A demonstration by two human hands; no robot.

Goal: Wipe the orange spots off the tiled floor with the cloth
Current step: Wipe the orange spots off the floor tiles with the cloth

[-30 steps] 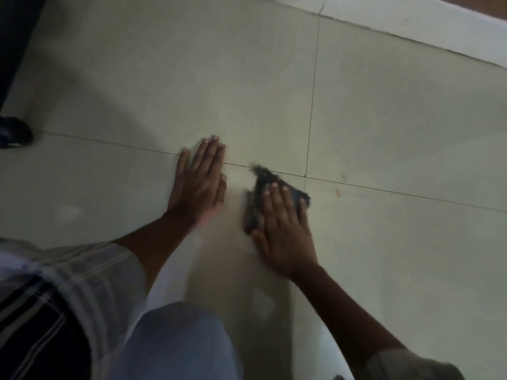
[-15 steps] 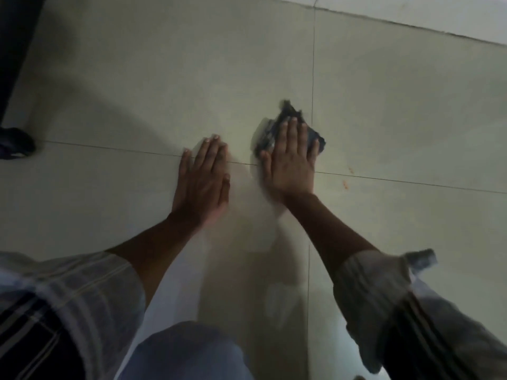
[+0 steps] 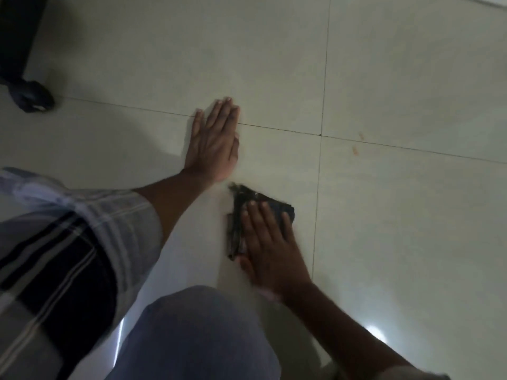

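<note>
Cloth (image 3: 277, 208) under flat right hand (image 3: 270, 248).

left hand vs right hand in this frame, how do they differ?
The left hand lies flat on bare floor tile, across a grout line; the right hand presses on the dark cloth. The left hand sits farther from the person, the right hand nearer the knee. Neither is on the orange spots. Both have straight fingers, palms down.
</note>
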